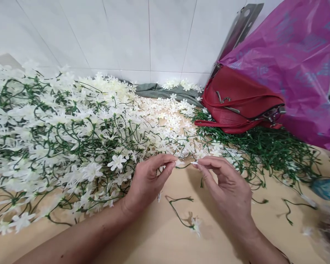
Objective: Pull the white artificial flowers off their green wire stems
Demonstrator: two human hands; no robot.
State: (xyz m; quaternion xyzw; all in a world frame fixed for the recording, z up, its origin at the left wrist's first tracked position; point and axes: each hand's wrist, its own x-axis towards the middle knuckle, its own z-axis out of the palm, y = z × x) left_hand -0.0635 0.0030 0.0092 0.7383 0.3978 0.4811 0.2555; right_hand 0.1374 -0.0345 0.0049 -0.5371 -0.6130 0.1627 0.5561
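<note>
My left hand (151,178) is closed in a pinch, thumb against forefinger, on a small white flower piece (179,162). Facing it, my right hand (227,183) pinches a thin green flower stem by its white tip (194,162); a green end shows below the fingers. A small gap separates the two white pieces. Most of what each hand grips is covered by the fingers. On the table between my forearms lies a single artificial flower (195,225) with a bent green stem.
A large heap of white artificial flowers (90,170) fills the left. Loose white blossoms (167,110) lie behind. At right are green stems (266,146), a red handbag (233,99), a purple plastic bag (291,66) and a blue item (328,189). A tiled wall (126,36) bounds the table.
</note>
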